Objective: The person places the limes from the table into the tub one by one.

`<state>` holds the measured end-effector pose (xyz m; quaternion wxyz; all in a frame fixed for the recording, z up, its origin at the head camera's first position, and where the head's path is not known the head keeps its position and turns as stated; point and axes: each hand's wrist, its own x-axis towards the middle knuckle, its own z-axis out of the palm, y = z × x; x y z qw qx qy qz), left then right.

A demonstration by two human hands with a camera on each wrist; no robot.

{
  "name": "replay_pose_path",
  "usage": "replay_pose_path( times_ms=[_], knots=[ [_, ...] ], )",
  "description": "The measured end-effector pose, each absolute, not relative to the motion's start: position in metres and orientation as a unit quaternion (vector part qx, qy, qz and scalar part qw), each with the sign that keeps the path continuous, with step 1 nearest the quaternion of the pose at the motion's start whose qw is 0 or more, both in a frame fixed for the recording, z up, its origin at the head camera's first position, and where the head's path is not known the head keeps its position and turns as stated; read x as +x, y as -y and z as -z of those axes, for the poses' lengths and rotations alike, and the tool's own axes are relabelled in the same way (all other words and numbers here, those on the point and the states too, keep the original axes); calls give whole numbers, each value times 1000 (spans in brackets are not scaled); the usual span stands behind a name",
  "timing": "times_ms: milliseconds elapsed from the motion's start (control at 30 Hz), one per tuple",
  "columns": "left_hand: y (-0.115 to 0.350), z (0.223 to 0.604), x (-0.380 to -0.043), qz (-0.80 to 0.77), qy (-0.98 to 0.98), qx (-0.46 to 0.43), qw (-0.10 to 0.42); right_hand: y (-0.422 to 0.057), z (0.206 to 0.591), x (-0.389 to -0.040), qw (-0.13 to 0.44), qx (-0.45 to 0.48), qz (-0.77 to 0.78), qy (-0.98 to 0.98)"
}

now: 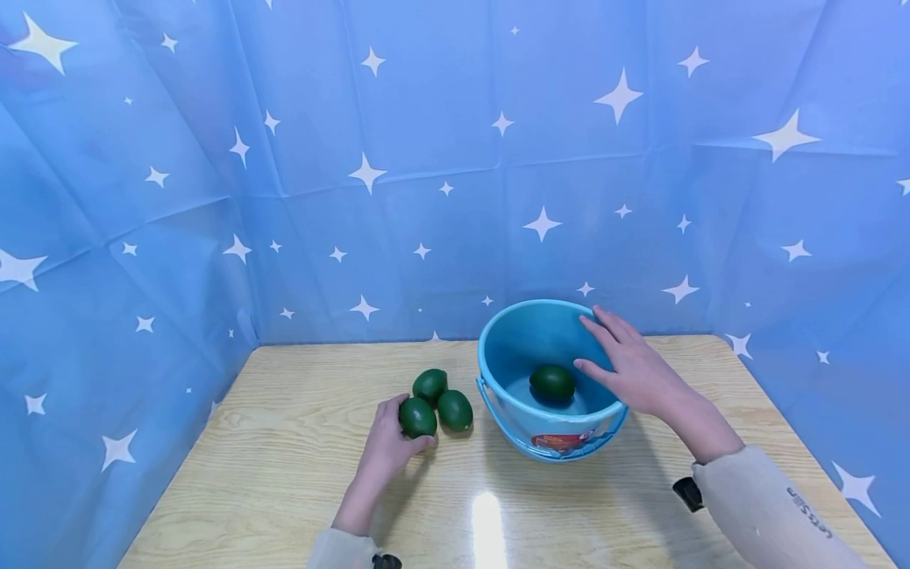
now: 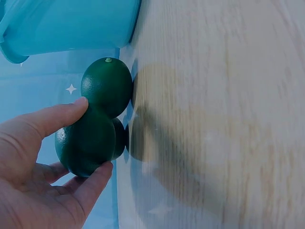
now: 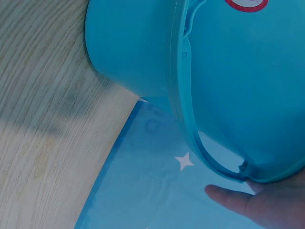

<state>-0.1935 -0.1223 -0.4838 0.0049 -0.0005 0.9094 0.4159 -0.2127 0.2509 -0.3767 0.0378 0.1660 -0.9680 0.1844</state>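
Nearest, the sleeves (image 1: 764, 506) reach in over the worktop (image 1: 284, 458). The left hand (image 1: 387, 442) has its grip pinching the held fruit (image 1: 418, 417) between thumb and fingers; whether that fruit is off the worktop, I cannot tell. Close beside it lie two more dark green ones: the right fruit (image 1: 456, 410) and, farther back, the rear fruit (image 1: 430, 386).

To their right stands the bucket (image 1: 512, 348), upright, with one fruit (image 1: 553, 382) on its floor. The right hand (image 1: 635, 373) is at its right rim, grip spread, thumb and fingers apart; firm contact is not plain. Behind everything hangs a starred blue cloth (image 1: 426, 103).

The step in hand looks like picking up the held fruit. The next move seems to call for a straight lift, clear of both neighbours, so neither gets nudged and rolls.
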Motion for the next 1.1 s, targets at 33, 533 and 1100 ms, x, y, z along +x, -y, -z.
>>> replay_pose_path(
  times_ms=[33, 533, 1100],
  knots=[
    [122, 483, -193, -418, -909, 0, 4, -251, 377, -213, 38, 166, -184, 968],
    [120, 474, -191, -443, -896, 15, -9, -252, 377, -212, 40, 164, -186, 968],
    [118, 467, -191, -467, -884, 17, -9, -251, 377, -212, 39, 162, -187, 968]
  ],
)
